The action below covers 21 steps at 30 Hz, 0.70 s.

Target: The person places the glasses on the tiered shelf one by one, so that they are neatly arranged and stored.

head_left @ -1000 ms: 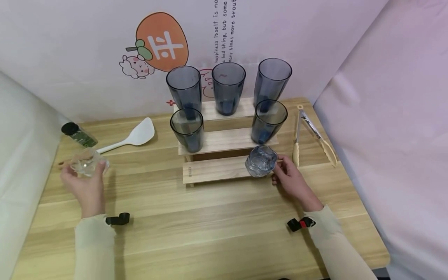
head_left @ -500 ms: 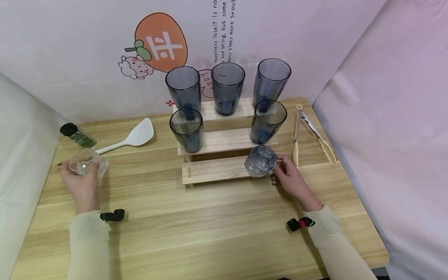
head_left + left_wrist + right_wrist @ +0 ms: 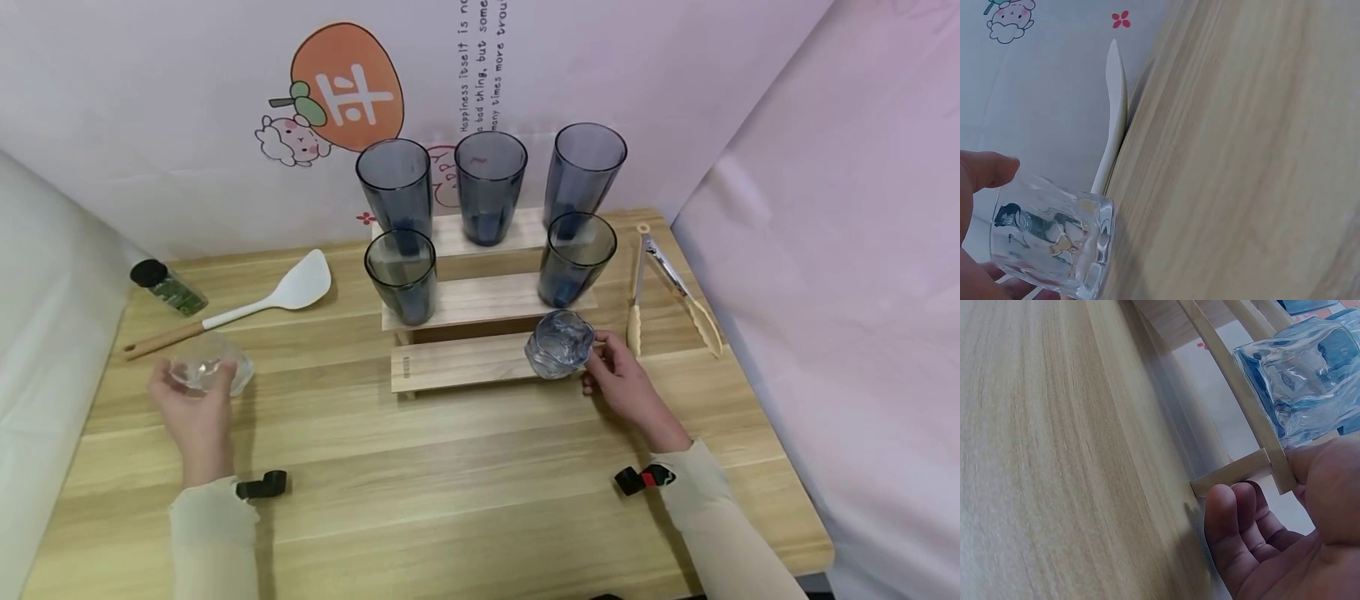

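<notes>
My left hand (image 3: 197,421) holds a clear drinking glass (image 3: 242,373) at the table's left, thumb on one side and fingers on the other. In the left wrist view the glass (image 3: 1054,240) has its thick base toward the tabletop, close over it. At the rack's right end, my right hand (image 3: 630,392) grips the end of the lowest step of the wooden rack (image 3: 465,362), thumb by the board end and other fingers curled below it. A bluish wavy glass (image 3: 558,346) stands on that step, right beside the thumb and index finger.
Several tall blue-grey glasses (image 3: 491,187) stand on the upper steps, with shorter ones (image 3: 401,279) on the middle step. A white spatula (image 3: 300,283) and a dark-capped jar (image 3: 168,287) lie at the left. Tongs (image 3: 678,287) lie right of the rack.
My left hand with the clear glass went slightly left, then right and nearer to me, uncovering the spatula's wooden handle. My right hand stays put.
</notes>
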{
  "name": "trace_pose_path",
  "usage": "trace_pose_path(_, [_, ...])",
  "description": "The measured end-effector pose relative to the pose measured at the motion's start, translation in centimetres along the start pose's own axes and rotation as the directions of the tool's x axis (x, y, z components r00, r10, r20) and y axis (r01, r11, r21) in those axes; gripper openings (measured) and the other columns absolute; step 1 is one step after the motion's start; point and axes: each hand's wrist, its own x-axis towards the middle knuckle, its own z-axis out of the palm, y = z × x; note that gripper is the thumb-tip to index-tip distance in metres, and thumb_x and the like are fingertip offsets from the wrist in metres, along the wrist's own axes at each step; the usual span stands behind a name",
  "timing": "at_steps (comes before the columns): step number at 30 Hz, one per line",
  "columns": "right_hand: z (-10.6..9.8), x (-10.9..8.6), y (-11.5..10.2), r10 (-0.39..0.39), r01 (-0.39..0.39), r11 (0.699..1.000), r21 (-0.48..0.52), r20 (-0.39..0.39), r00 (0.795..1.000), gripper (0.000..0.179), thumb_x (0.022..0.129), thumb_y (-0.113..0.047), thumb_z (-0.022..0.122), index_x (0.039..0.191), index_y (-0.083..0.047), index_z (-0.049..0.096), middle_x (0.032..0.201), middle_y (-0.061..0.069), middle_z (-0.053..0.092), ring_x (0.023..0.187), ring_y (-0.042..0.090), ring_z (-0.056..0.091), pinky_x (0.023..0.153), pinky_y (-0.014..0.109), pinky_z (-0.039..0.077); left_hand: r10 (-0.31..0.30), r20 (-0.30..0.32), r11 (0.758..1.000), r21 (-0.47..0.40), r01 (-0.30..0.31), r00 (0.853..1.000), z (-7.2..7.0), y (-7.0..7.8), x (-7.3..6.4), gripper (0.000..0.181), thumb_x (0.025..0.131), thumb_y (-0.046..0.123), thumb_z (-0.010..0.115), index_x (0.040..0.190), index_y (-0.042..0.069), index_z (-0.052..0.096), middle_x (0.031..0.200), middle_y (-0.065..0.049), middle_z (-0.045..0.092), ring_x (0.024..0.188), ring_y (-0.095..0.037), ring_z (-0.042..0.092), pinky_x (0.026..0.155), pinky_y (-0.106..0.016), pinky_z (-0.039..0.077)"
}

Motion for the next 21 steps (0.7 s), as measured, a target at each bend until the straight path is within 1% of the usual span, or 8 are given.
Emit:
trace_pose_path(2, [-0.1, 0.0, 0.1, -0.001, 0.001, 1.0, -0.003, -0.002, 1.0, 0.034, 0.109, -0.01, 0.047, 0.14, 0.001, 0.043, 0.103, 0.025, 0.056, 0.076, 0.032, 0.062, 0.066, 0.039, 0.059, 0.008, 0.009, 1.0, 0.003, -0.008, 1.0, 0.2, 0.0, 0.0, 0.097, 0.088, 0.016, 0.081, 0.158, 0.021, 0.014, 0.162, 0.0, 0.016, 0.147, -0.014, 0.015, 0.114, -0.023, 0.026])
trace_pose_path(5, [-0.1, 0.1, 0.2, -0.003, 0.003, 1.0, 0.003, 0.0, 1.0, 0.034, 0.109, -0.01, 0.047, 0.14, 0.002, 0.043, 0.103, 0.026, 0.056, 0.076, 0.031, 0.062, 0.065, 0.039, 0.059, 0.008, 0.01, 0.998, 0.056, -0.008, 1.0, 0.5, 0.2, 0.3, 0.103, 0.085, 0.026, 0.085, 0.159, 0.024, 0.013, 0.165, 0.002, 0.012, 0.148, -0.01, 0.01, 0.116, -0.023, 0.019])
trace_pose_path(9, [-0.2, 0.1, 0.4, -0.001, 0.001, 1.0, 0.013, 0.002, 1.0, 0.033, 0.109, -0.009, 0.047, 0.14, 0.002, 0.043, 0.102, 0.025, 0.056, 0.075, 0.03, 0.062, 0.065, 0.039, 0.059, 0.006, -0.006, 0.994, 0.109, -0.005, 1.0, 1.0, 0.4, 1.1, 0.102, 0.083, 0.031, 0.086, 0.158, 0.025, 0.017, 0.163, 0.005, 0.012, 0.147, -0.009, 0.007, 0.118, -0.025, 0.012])
trace_pose_path(12, [-0.1, 0.1, 0.3, 0.006, -0.006, 1.0, 0.015, 0.0, 1.0, 0.033, 0.109, -0.009, 0.047, 0.14, 0.001, 0.043, 0.102, 0.023, 0.056, 0.076, 0.029, 0.062, 0.066, 0.039, 0.059, -0.002, -0.016, 0.994, 0.106, 0.003, 1.0, 1.3, 0.4, 1.5, 0.099, 0.083, 0.03, 0.086, 0.157, 0.025, 0.02, 0.162, 0.005, 0.014, 0.147, -0.009, 0.007, 0.118, -0.027, 0.016])
trace_pose_path(16, [0.0, 0.1, 0.3, 0.008, -0.008, 1.0, 0.013, -0.001, 1.0, 0.033, 0.109, -0.01, 0.048, 0.14, 0.001, 0.043, 0.102, 0.023, 0.056, 0.076, 0.028, 0.061, 0.066, 0.039, 0.059, -0.001, -0.023, 0.998, 0.064, 0.002, 1.0, 1.4, 0.5, 1.7, 0.097, 0.083, 0.026, 0.087, 0.156, 0.025, 0.022, 0.158, 0.004, 0.024, 0.145, -0.01, 0.015, 0.116, -0.029, 0.025])
trace_pose_path(19, [-0.1, 0.1, 0.2, 0.005, -0.005, 1.0, 0.008, -0.001, 1.0, 0.033, 0.109, -0.01, 0.048, 0.14, 0.001, 0.043, 0.102, 0.023, 0.056, 0.076, 0.029, 0.061, 0.066, 0.039, 0.059, 0.002, -0.013, 0.999, 0.033, -0.001, 1.0, 1.4, 0.5, 1.4, 0.096, 0.083, 0.023, 0.087, 0.154, 0.025, 0.023, 0.156, 0.003, 0.03, 0.144, -0.01, 0.019, 0.116, -0.027, 0.025])
trace_pose_path(21, [-0.1, 0.1, 0.2, 0.0, 0.0, 1.0, 0.003, 0.002, 1.0, 0.033, 0.109, -0.01, 0.047, 0.14, 0.001, 0.043, 0.103, 0.024, 0.056, 0.077, 0.029, 0.061, 0.066, 0.039, 0.059, 0.003, -0.006, 1.0, 0.029, -0.003, 1.0, 1.4, 0.4, 1.1, 0.093, 0.083, 0.022, 0.087, 0.153, 0.024, 0.025, 0.155, 0.002, 0.032, 0.144, -0.01, 0.021, 0.116, -0.026, 0.024])
